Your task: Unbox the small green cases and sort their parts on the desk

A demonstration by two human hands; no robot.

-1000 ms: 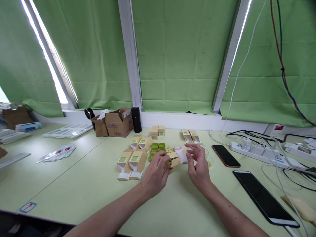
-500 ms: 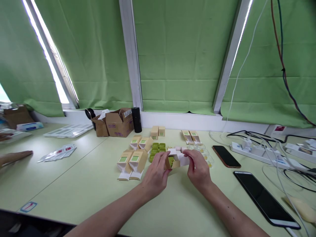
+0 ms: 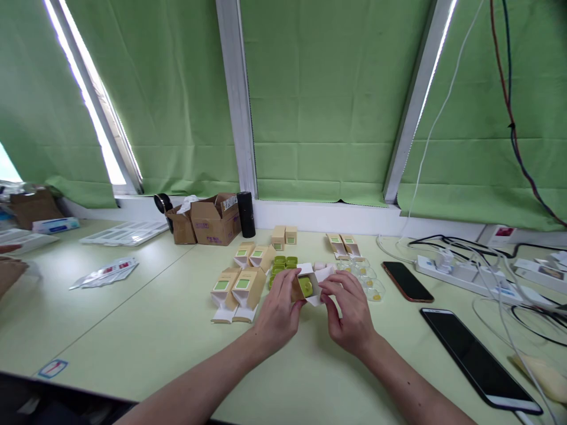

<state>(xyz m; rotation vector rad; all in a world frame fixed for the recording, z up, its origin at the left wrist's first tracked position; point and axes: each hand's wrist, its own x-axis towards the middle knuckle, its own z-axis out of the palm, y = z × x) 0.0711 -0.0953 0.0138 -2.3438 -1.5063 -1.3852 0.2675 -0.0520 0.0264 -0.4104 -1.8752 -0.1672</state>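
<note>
My left hand [image 3: 277, 310] is closed around a small kraft carton [image 3: 305, 270] with white insides, its open end turned to the right. A green piece [image 3: 305, 286] shows inside it. At that open end, my right hand [image 3: 352, 310] pinches the carton's white flaps. Behind the left hand stand green square containers [image 3: 279, 261], partly covered by it. Several cartons with green labels [image 3: 245, 285] and open white flaps stand to the left. Clear plastic cups [image 3: 374, 289] with yellowish bits lie just beyond my right hand.
Two small boxes [image 3: 278, 237] and two open cartons [image 3: 349, 243] stand farther back. On the right lie two phones [image 3: 478, 357] and a power strip [image 3: 465, 276] with tangled cables. Brown cardboard boxes [image 3: 215, 221] and a black cylinder [image 3: 246, 215] stand by the wall. Another person's hand [image 3: 9, 248] shows far left.
The carton has turned so its open end and the green piece face me more. My right hand has shifted slightly left and down onto its flaps. The other person's hand has moved back.
</note>
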